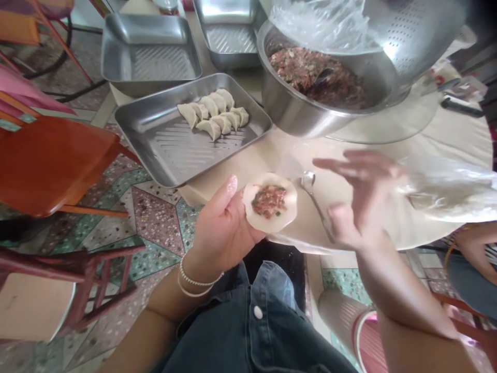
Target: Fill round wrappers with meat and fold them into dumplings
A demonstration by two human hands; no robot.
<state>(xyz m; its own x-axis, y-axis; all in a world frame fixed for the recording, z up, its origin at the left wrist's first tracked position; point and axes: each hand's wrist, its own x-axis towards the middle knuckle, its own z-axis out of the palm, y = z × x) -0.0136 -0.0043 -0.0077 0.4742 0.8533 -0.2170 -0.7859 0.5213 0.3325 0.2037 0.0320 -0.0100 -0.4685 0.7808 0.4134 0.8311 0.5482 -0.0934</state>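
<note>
A round dumpling wrapper (288, 220) lies across the fingers of my left hand (229, 228), with a mound of meat filling (269, 201) at its centre. The left thumb is raised beside it, and the wrapper covers most of the fingers. My right hand (361, 191) hovers over the table to the right, fingers apart and slightly blurred, holding nothing. A metal spoon (316, 199) rests on the table between the wrapper and that hand. Folded dumplings (221, 123) sit in two rows in a shallow metal tray (166, 145) beyond my left hand.
A big steel bowl (295, 109) of meat filling stands behind, with a perforated colander (411, 41) and plastic film (326, 20) over it. Two deeper metal trays (155, 62) are at the back. A plastic bag (454, 186) lies right; a bin (349, 321) stands below.
</note>
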